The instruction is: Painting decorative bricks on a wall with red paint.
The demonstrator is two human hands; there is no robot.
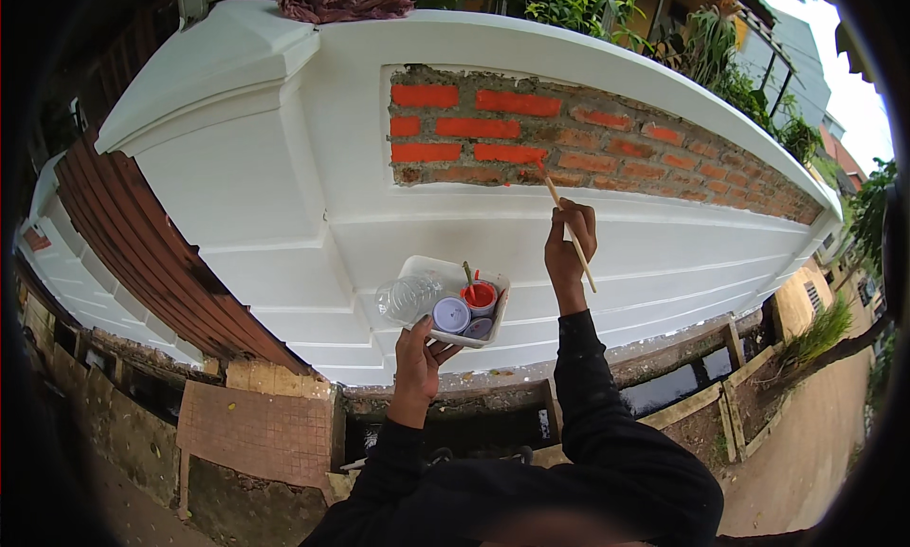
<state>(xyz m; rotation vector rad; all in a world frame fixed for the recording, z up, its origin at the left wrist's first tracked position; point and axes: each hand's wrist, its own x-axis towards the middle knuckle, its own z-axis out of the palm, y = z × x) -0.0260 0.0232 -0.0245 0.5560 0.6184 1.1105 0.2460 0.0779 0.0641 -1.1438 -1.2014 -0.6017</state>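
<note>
My right hand [572, 242] is closed round a thin wooden paintbrush [569, 227], its red-wet tip touching the right end of a painted brick [509, 154] in the lower row. Bright orange-red covers several bricks at the panel's left; those farther right are duller or partly coated. My left hand [417, 362] grips the near edge of a white plastic tray [425, 265]. Inside the tray are an open can of red paint [481, 296] with a stick in it, a round pale lid [451, 314] and a clear plastic bottle [409, 299] leaning over the left side.
The brick panel [654, 149] is set in a white wall [493, 227]. A crumpled maroon cloth [343, 2] lies on top of the wall, with plants [588, 7] behind. Below me runs a drainage ditch [678, 386]; a tiled slab [256, 428] crosses it at left beside a brown metal gate [166, 253].
</note>
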